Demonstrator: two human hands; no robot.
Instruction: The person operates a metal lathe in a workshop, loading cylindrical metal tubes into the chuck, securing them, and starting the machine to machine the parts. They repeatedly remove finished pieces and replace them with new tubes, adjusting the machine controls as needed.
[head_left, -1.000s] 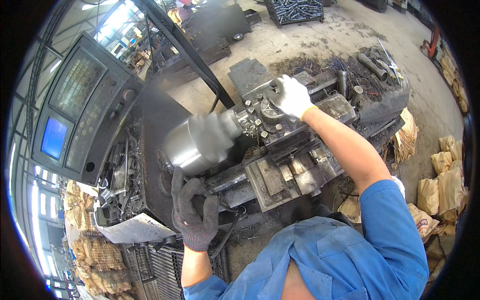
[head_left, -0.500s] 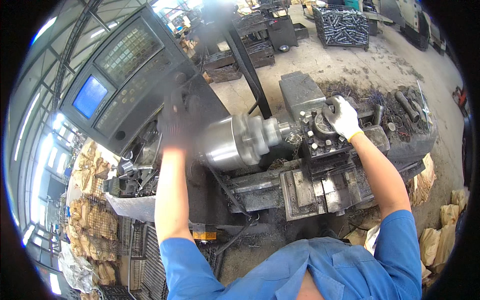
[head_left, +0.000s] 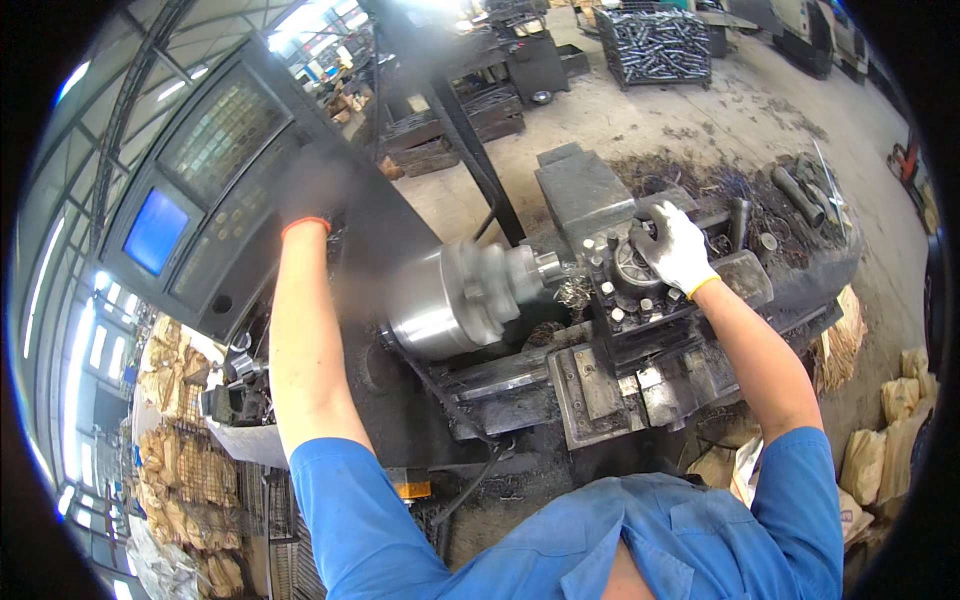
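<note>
One person in blue workwear (head_left: 570, 535); right hand (head_left: 680, 250) in pale glove with dark fingers, grip part-curled on the round-topped tool post (head_left: 632, 268), closure not discernible. Left of the tool post, one blurred silver chuck (head_left: 430, 310); beyond, left hand (head_left: 315, 182), blurred beside the control panel (head_left: 215, 222), grip and contents indeterminable. Farthest, one crate (head_left: 655, 78) of metal parts (head_left: 655, 45).

the left hand (head_left: 314, 183) is too blurred to show what it touches.
</note>
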